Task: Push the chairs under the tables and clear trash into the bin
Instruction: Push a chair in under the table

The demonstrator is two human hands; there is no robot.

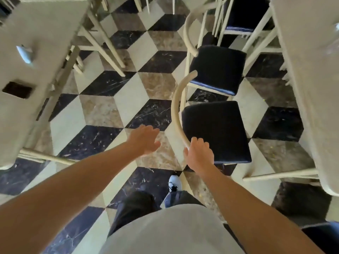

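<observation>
A cream chair with a dark blue seat [216,129] stands pulled out from the right-hand table [310,85]. My right hand [199,153] is closed over the near end of its curved cream backrest. My left hand [145,140] hovers over the floor just left of that backrest, fingers spread, holding nothing. Beyond it a second, matching chair [218,66] also sits out from the same table. No bin or trash on the floor is in view.
A pale table [36,43] on the left carries a dark square object [17,89] and a small bluish item [24,54]. Chair legs crowd under both tables. The checkered marble aisle [117,107] runs between them. A glass [334,37] stands at the right table's edge.
</observation>
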